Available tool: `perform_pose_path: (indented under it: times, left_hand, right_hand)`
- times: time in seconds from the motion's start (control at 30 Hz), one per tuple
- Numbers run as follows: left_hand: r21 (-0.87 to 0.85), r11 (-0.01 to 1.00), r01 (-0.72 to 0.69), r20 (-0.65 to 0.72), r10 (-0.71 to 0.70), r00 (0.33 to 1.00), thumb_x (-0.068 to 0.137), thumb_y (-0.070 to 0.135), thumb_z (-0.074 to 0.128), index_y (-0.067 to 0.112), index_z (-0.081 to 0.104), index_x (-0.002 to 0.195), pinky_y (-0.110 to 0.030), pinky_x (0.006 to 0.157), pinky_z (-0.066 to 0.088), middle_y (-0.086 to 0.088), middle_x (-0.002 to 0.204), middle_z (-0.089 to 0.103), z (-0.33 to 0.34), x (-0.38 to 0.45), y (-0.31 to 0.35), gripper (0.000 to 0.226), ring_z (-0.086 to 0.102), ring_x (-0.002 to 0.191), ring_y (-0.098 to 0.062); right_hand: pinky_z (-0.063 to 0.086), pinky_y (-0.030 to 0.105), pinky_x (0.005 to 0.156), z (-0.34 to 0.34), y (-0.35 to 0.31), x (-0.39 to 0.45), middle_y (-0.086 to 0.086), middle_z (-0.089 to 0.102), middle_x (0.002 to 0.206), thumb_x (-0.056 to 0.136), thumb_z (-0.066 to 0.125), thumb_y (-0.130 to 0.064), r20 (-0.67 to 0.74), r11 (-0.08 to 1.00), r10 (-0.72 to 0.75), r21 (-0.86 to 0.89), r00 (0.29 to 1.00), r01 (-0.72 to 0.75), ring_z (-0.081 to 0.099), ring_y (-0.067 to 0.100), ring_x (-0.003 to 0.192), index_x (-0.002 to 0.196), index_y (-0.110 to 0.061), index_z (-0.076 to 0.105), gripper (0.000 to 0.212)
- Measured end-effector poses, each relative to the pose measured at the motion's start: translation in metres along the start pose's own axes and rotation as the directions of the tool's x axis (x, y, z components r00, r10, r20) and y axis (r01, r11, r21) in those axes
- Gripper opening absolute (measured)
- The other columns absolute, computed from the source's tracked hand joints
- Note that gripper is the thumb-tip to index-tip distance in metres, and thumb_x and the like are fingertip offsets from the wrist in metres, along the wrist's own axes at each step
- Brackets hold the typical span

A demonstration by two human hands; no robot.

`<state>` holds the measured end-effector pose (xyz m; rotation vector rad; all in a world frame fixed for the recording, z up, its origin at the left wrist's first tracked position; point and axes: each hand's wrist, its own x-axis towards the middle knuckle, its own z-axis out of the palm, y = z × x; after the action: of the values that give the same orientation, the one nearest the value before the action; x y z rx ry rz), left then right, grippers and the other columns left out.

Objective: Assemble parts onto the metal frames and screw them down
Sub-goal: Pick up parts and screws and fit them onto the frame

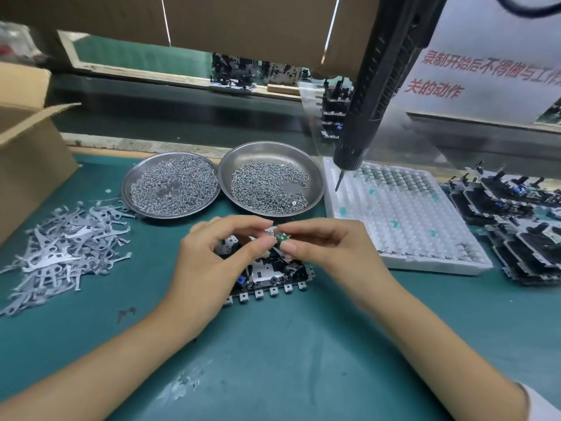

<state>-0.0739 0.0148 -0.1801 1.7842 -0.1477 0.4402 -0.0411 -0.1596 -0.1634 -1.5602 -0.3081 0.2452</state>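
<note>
A metal frame [273,276] with black plastic parts and a row of square tabs lies on the green mat in the middle. Just above it, my left hand [218,253] and my right hand [328,247] meet, and both pinch a small green part [281,237] between fingertips. My hands hide the far part of the frame. Two round steel dishes hold screws: the left dish [170,183] and the right dish [271,177]. A black electric screwdriver [373,101] hangs over the right side, tip down.
A heap of grey metal levers [60,250] lies at the left, beside an open cardboard box [27,147]. A white blister tray [400,217] with small parts sits at the right. Finished black assemblies [522,232] are stacked at the far right.
</note>
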Motion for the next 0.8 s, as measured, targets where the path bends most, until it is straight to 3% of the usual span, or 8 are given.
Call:
perform_pose_path:
  times: [0.13,0.33,0.47,0.6,0.8]
  left_hand:
    - [0.018,1.0,-0.019,0.008,0.019,1.0,0.07,0.039,0.072,0.044,0.07,0.088,-0.052,0.089,0.047,0.017,0.083,0.071,0.0007,0.0006,0.0013,0.018,0.066,0.086,-0.011]
    - [0.031,0.999,-0.032,0.03,0.031,0.999,0.069,0.041,0.075,0.04,0.073,0.083,-0.052,0.086,0.047,0.016,0.08,0.069,0.0005,0.0001,0.0009,0.015,0.064,0.087,-0.019]
    - [0.06,0.998,-0.037,0.026,0.036,0.999,0.068,0.045,0.073,0.041,0.072,0.082,-0.048,0.088,0.045,0.016,0.081,0.068,0.0016,-0.0003,0.0023,0.014,0.06,0.091,-0.019]
    - [0.147,0.981,-0.123,0.022,0.121,0.992,0.072,0.038,0.076,0.037,0.07,0.085,-0.045,0.091,0.04,0.018,0.085,0.067,0.0014,-0.0003,0.0024,0.015,0.058,0.089,-0.011]
    - [0.271,0.942,-0.197,0.06,0.188,0.98,0.071,0.046,0.072,0.045,0.057,0.09,-0.028,0.093,0.028,0.017,0.083,0.061,-0.0066,0.0028,0.002,0.025,0.055,0.09,-0.003]
  right_hand:
    - [0.054,0.023,0.079,0.0017,-0.0004,-0.0007,0.005,0.075,0.093,0.076,0.072,0.001,-0.012,1.0,-0.022,-0.009,1.0,0.022,0.071,0.017,0.087,0.095,-0.007,0.074,0.021]
    - [0.055,0.03,0.086,0.0031,0.0005,-0.001,0.007,0.073,0.099,0.077,0.072,-0.001,-0.046,0.998,-0.065,-0.026,0.997,0.064,0.069,0.022,0.094,0.094,-0.006,0.074,0.018]
    - [0.057,0.029,0.079,0.0067,0.0009,-0.0028,0.005,0.074,0.093,0.078,0.072,-0.002,-0.052,0.994,-0.102,-0.047,0.993,0.1,0.069,0.018,0.087,0.094,-0.013,0.074,0.019]
    - [0.056,0.031,0.075,0.007,0.0032,-0.0052,0.002,0.074,0.091,0.082,0.072,-0.008,-0.032,0.966,-0.19,-0.187,0.981,0.181,0.068,0.025,0.085,0.095,-0.018,0.075,0.017]
    - [0.052,0.038,0.08,0.0068,0.0076,-0.006,-0.01,0.072,0.088,0.08,0.074,-0.005,0.023,0.884,-0.316,-0.356,0.948,0.303,0.064,0.016,0.09,0.092,-0.024,0.074,0.022]
